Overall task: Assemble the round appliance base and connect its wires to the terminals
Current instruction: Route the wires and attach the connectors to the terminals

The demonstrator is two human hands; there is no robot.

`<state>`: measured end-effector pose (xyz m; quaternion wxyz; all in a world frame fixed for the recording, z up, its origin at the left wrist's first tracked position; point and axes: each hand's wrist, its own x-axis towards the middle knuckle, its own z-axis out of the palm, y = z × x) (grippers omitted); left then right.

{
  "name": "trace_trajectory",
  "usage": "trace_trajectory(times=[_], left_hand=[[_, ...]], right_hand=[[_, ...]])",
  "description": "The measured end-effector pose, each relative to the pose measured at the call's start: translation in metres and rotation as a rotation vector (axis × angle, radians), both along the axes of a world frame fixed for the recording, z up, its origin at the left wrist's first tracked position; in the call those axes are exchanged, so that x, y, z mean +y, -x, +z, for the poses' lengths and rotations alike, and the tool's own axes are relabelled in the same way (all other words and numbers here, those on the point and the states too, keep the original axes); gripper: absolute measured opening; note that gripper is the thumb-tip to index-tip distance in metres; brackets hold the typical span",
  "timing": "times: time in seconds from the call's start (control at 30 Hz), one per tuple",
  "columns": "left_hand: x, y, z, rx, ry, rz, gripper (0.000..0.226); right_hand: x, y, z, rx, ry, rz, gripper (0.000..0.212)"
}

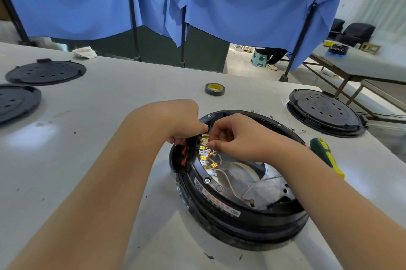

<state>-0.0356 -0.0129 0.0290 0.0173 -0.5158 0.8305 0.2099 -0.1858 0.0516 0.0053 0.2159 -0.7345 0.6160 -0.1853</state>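
Observation:
The round black appliance base [222, 210] lies open side up on the white table, showing a silver metal plate and white wires [228, 182] inside. A black terminal block [191, 149] with a row of brass terminals [203, 157] sits at its left rim. My left hand [182, 120] grips the top of the terminal block from the left. My right hand [237, 138] reaches in from the right, its fingertips pinching a wire connector at the upper terminals. The pinched connector is mostly hidden by the fingers.
A green and yellow screwdriver [327, 155] lies right of the base. A roll of tape [214, 88] sits behind it. Black round covers rest at far left [46, 72], left edge [15, 103] and right [325, 111]. Blue curtains hang behind the table.

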Motion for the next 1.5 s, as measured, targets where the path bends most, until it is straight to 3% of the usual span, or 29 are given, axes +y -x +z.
trace_trajectory(times=[1.5], left_hand=[[-0.0013,0.0001,0.0005,0.005,-0.006,-0.008,0.036]], right_hand=[[-0.0005,-0.0069,-0.0006,-0.018,0.000,-0.034,0.014]])
